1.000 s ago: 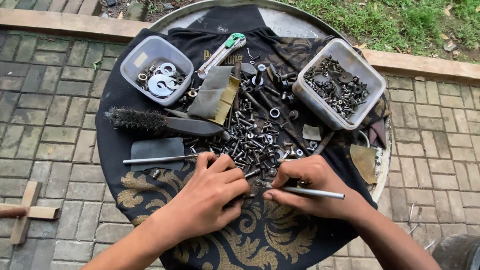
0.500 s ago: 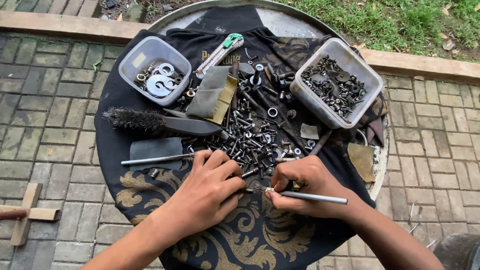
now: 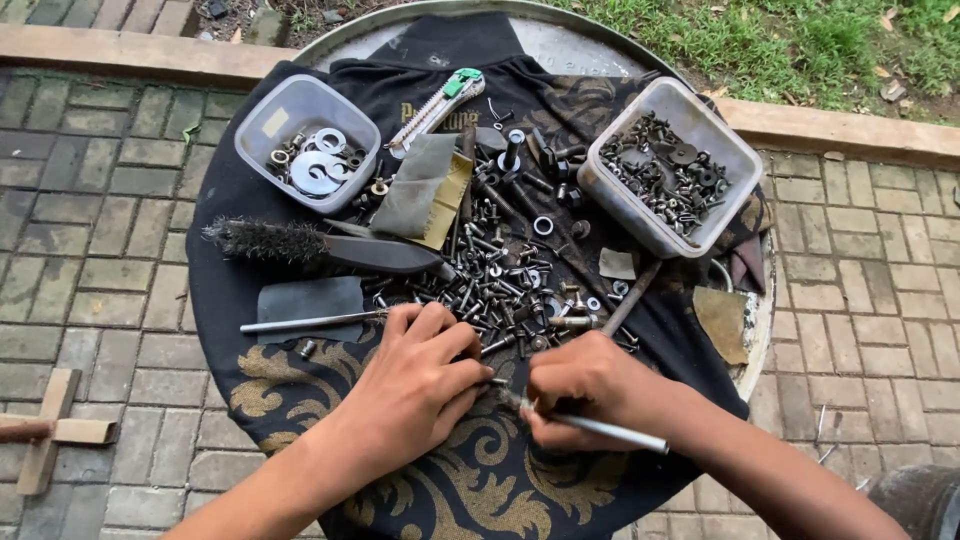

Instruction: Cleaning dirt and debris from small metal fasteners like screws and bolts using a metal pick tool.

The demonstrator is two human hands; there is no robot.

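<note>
At lower centre, the right hand [image 3: 590,390] is gripping a thin, stiff rod [image 3: 610,432] mid-shaft, while the left hand [image 3: 425,375] is pinching its small tip.

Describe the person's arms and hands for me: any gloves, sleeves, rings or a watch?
Both the left hand and the right hand are bare: no gloves, rings or watch show. The forearms are uncovered to the frame's edge, with no sleeve or wristband in view.

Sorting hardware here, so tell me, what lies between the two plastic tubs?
In the head view, between the washer tub and the screw tub: a box cutter, folded sandpaper and loose bolts on the black cloth.
</note>
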